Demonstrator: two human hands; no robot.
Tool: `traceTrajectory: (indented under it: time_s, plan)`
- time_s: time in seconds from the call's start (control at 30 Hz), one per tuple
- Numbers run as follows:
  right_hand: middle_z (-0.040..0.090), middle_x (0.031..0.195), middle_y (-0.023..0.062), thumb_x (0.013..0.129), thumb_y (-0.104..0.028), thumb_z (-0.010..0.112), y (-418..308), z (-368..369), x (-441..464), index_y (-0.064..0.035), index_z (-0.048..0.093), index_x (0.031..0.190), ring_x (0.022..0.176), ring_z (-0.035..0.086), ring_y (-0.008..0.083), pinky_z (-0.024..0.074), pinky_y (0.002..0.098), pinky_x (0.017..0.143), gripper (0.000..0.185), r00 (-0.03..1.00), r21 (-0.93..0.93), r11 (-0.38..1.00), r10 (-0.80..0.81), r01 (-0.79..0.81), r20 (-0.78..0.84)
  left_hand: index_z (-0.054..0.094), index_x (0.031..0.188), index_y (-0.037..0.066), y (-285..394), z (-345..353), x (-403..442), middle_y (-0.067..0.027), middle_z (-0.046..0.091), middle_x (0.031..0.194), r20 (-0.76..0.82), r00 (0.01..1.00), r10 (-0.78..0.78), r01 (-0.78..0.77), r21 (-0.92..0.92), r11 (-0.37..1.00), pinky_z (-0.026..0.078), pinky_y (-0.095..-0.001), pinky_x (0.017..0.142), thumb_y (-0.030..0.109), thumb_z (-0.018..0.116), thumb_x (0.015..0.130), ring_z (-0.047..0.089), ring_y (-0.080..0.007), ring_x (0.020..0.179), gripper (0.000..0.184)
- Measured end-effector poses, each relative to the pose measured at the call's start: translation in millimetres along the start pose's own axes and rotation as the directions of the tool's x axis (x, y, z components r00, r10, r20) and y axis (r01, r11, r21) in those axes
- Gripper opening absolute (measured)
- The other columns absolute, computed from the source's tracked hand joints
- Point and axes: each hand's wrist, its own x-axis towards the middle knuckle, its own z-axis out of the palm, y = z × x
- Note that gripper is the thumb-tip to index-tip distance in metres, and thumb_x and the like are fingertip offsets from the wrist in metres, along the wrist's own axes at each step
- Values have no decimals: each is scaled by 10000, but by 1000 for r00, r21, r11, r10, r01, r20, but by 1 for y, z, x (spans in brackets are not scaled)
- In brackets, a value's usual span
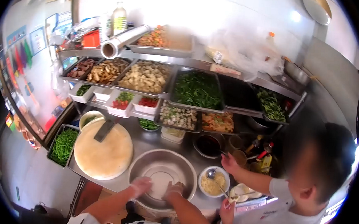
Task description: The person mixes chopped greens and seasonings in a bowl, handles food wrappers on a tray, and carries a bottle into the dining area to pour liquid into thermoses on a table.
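In front of me stands a wide steel basin (186,168) on the metal counter, its round bottom pale. My left hand (142,185) is over the basin's near left side, fingers stretched out and slightly blurred, with nothing seen in it. Inside the near right part of the basin my right hand (174,189) points down with its fingers apart. Both hands seem to wear thin clear gloves. To the left lies a thick round chopping board (102,156) with a cleaver (104,131) on its far part.
At right a co-worker's hands (229,164) are near a white bowl (201,187) of yellowish filling with a spoon. Trays of greens (197,88), cauliflower-like pieces (144,77) and other cut food fill the shelves behind. A green-bean tray (63,146) sits left of the board.
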Motion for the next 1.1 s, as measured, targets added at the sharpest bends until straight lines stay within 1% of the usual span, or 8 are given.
traceTrajectory:
  time_s: [0.03,0.07,0.17,0.33,0.53,0.73,0.83,1.1]
  plan:
    - [452,1546,246,770,-641,714,-1,-4,-1,-76,194,1651,1450,360,459,308,492,1195,1169,1000,-1,1000,6,-6,15,620,1311,44,50,-31,-41,-128,709,1167,92,943,-318,328,-391,860,534,-378,948,362,667,980,668,-248,1066,461]
    - [455,1545,244,775,-615,715,-1,-8,-3,-80,189,1652,1452,359,457,309,494,1195,1155,999,-8,1000,12,-12,31,666,1182,70,33,-46,-66,-12,675,1015,-132,942,-308,258,-298,919,499,-262,714,263,707,989,564,-82,807,277]
    - [465,1541,238,789,-538,715,-7,-30,-14,-90,177,1657,1460,354,451,314,502,1196,1115,995,-25,1000,20,-17,96,669,1106,73,59,-133,-136,-14,655,853,-302,761,-574,446,-397,802,495,-279,604,221,695,984,584,-114,719,193]
    - [560,1500,108,908,-534,611,-26,-52,-40,-75,217,1647,1364,531,361,433,490,1118,954,997,-200,978,61,-51,43,595,745,165,-155,-251,-246,15,544,669,-402,547,-734,508,-538,673,407,-300,428,148,641,938,494,-117,503,198]
    - [553,1469,227,889,-515,610,-28,-13,45,-60,437,1527,1365,518,397,387,452,1170,802,970,381,914,203,-140,-130,611,926,155,-292,-365,-318,-22,563,685,-336,180,-925,312,-872,377,382,-320,441,325,628,979,454,-146,479,179]
    - [644,1352,239,916,-514,627,-77,-15,46,-35,627,1371,1289,593,383,438,443,1126,661,795,786,614,511,-73,-326,571,884,124,-347,-454,-305,-8,514,686,-378,214,-901,-57,-926,374,358,-279,442,456,702,962,493,-123,567,366]
    - [671,1312,232,914,-462,666,-113,-13,36,-35,650,1340,1257,622,362,464,437,1100,604,779,790,614,497,-5,-381,578,905,141,-354,-482,-290,2,529,682,-292,408,-865,1,-947,320,351,-265,471,495,727,932,515,-116,634,385]
    - [623,1371,200,935,-460,645,-178,-22,-5,-64,612,1380,1286,582,343,441,419,1115,596,832,924,381,517,-15,-200,549,877,150,-398,-498,-278,15,452,696,-246,413,-877,58,-954,295,313,-278,477,263,614,951,430,-115,589,150]
